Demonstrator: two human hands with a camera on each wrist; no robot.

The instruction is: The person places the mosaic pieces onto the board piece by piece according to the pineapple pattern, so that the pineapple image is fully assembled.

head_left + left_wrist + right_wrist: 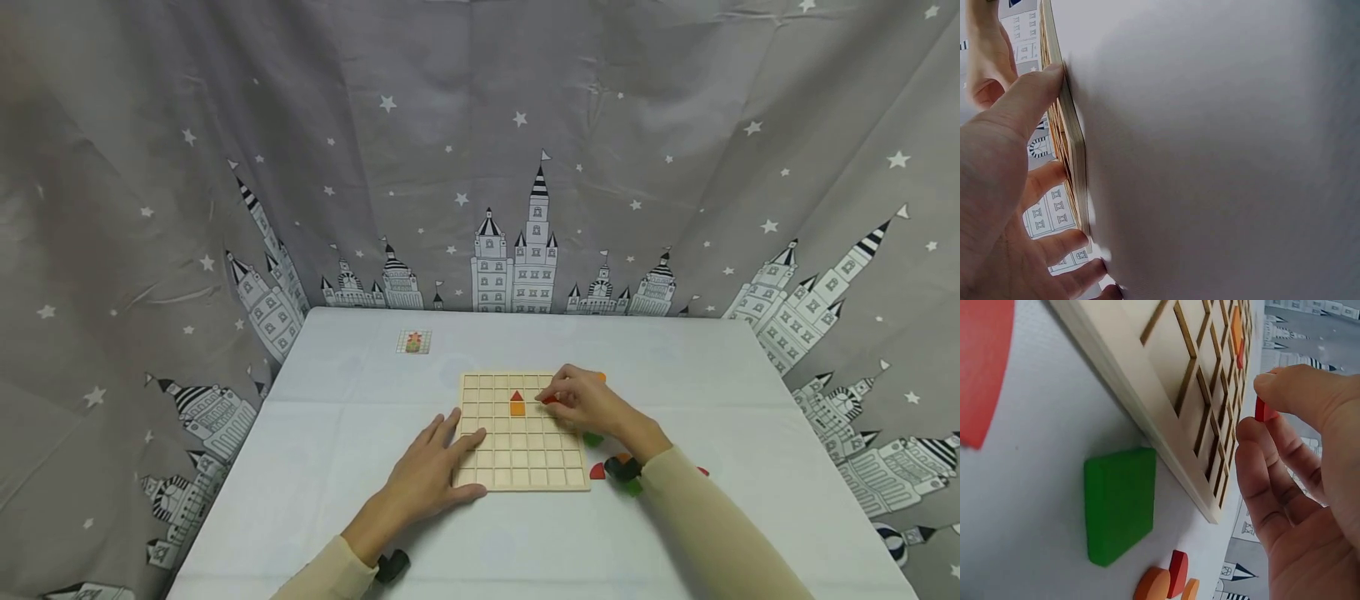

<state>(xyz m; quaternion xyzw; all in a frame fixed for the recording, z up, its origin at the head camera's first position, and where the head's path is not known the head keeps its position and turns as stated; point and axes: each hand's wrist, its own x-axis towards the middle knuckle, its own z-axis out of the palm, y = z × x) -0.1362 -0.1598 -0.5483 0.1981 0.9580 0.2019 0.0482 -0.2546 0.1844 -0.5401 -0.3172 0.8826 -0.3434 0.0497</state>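
A pale wooden board [529, 459] with a grid of square recesses lies on the white table. In it sit an orange square [517, 408] and, just beyond that, a red triangle [517, 396]. My left hand [429, 471] rests with spread fingers at the board's left side, its thumb against the near corner. Over the board's right part, my right hand [592, 403] pinches a small red piece [1264, 410] between thumb and fingertips, raised above the recesses. The fingers hide much of this piece, so its full shape cannot be told.
A small card [414, 342] with a coloured grid picture lies at the back left. Right of the board are a green block [1119, 506], a red quarter-round piece [597, 472] and several other coloured pieces, some partly covered by the right arm. A grey castle-print curtain [420, 167] hangs behind.
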